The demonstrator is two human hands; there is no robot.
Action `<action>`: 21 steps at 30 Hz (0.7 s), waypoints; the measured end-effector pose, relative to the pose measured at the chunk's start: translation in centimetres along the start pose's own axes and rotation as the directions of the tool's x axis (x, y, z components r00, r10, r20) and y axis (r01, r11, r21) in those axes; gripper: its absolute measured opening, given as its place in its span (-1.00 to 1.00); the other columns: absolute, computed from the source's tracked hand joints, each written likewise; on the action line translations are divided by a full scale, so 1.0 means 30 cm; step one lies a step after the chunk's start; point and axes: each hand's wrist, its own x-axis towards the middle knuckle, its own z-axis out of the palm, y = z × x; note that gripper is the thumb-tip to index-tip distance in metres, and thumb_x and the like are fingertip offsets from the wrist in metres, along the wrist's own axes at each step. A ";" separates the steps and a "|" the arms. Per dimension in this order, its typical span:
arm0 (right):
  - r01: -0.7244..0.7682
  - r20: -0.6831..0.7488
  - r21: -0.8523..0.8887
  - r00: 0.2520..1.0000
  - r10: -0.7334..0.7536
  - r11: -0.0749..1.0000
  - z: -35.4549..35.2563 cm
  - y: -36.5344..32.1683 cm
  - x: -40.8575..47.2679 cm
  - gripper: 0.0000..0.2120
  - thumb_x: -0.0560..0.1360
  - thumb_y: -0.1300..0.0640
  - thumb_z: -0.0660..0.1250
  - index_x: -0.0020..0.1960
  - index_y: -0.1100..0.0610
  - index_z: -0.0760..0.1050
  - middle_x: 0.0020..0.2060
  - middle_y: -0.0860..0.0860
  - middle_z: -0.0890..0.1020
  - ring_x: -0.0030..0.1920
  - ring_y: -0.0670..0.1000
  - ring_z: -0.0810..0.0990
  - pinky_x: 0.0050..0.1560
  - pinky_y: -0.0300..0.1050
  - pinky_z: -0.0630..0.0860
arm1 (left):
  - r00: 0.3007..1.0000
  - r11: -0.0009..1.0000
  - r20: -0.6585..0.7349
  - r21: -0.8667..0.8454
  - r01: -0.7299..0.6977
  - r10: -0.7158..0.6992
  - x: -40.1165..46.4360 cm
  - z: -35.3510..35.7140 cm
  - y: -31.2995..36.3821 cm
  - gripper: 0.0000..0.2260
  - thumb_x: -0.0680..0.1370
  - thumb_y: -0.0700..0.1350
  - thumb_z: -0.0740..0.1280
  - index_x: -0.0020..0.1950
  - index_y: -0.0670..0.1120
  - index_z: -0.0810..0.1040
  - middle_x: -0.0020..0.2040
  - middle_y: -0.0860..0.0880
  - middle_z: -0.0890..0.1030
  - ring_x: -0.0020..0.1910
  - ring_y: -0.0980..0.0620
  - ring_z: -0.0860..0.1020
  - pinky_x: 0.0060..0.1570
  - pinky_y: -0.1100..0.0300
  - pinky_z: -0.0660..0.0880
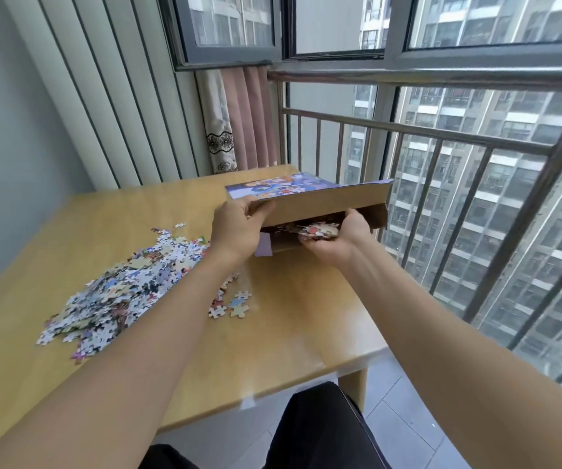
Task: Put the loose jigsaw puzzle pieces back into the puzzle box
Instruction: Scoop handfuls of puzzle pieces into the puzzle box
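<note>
A big heap of puzzle pieces [127, 286] is lying at the left of the wooden table [306, 333]; the left hand [235, 228] is gripping the puzzle box [323, 204] flap, the right hand [337, 236] is cupping a handful into its mouth; tipping it in looks next, beside a railed window [441, 137]

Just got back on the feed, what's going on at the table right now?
A person is packing up a jigsaw. The left hand grips the lifted flap of the puzzle box to keep its end open, while the right hand holds a handful of puzzle pieces at the opening, about to go in. Some pieces show inside the box. A large pile of loose pieces lies on the wooden table to the left, with a few strays nearer the middle, so much remains to do.
</note>
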 end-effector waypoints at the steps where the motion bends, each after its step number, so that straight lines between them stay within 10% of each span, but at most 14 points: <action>1: 0.009 0.011 0.031 1.000 -0.009 0.999 0.024 -0.007 0.006 -0.55 0.60 -0.11 0.21 0.30 0.20 0.52 0.14 0.24 0.66 0.13 0.29 0.64 0.20 0.28 0.55 | 1.000 1.000 0.003 -0.014 -0.008 0.008 0.009 -0.006 0.012 -0.84 0.59 -0.01 0.40 -0.08 -0.06 0.69 -0.30 0.17 0.62 -0.32 0.26 0.48 -0.30 0.46 0.35; 8: 0.038 0.003 0.224 0.999 -0.040 0.974 0.156 -0.035 0.052 -0.15 0.31 -0.58 0.19 0.26 0.08 0.56 0.07 0.20 0.69 0.06 0.33 0.66 0.17 0.37 0.52 | 0.999 0.996 0.000 -0.079 -0.051 0.052 0.054 -0.039 0.079 -0.86 0.58 -0.01 0.41 -0.05 -0.04 0.72 -0.11 -0.11 0.71 -0.14 0.00 0.56 0.05 -0.01 0.53; 12: 0.059 0.105 0.089 0.992 -0.069 0.994 0.166 -0.067 0.070 -0.13 0.40 -0.57 0.07 0.35 0.10 0.48 0.16 0.19 0.66 0.14 0.29 0.64 0.25 0.32 0.50 | 0.997 0.990 -0.028 -0.121 -0.076 0.073 0.083 -0.080 0.088 -0.88 0.57 -0.01 0.42 0.03 0.03 0.73 -0.10 0.05 0.72 -0.12 0.14 0.61 -0.07 0.29 0.51; 15: 0.127 0.116 -0.158 0.987 -0.110 0.979 0.168 -0.086 0.067 -0.25 0.49 -0.47 0.11 0.39 0.08 0.44 0.19 0.15 0.65 0.14 0.23 0.65 0.20 0.21 0.57 | 0.998 0.987 -0.050 -0.149 -0.056 0.049 0.100 -0.093 0.092 -0.93 0.57 0.00 0.42 -0.04 0.08 0.70 -0.17 0.12 0.69 -0.21 0.24 0.55 -0.13 0.37 0.42; 21: 0.315 0.158 -0.631 0.947 -0.281 0.708 0.121 -0.096 0.061 -0.88 0.55 0.23 0.24 0.06 0.21 0.49 0.07 0.15 0.59 0.09 0.10 0.58 0.14 -0.02 0.56 | 0.997 0.981 -0.061 -0.188 -0.048 0.037 0.114 -0.085 0.113 -0.83 0.58 -0.02 0.41 0.02 -0.10 0.71 -0.06 -0.15 0.71 0.02 -0.20 0.62 0.13 -0.10 0.53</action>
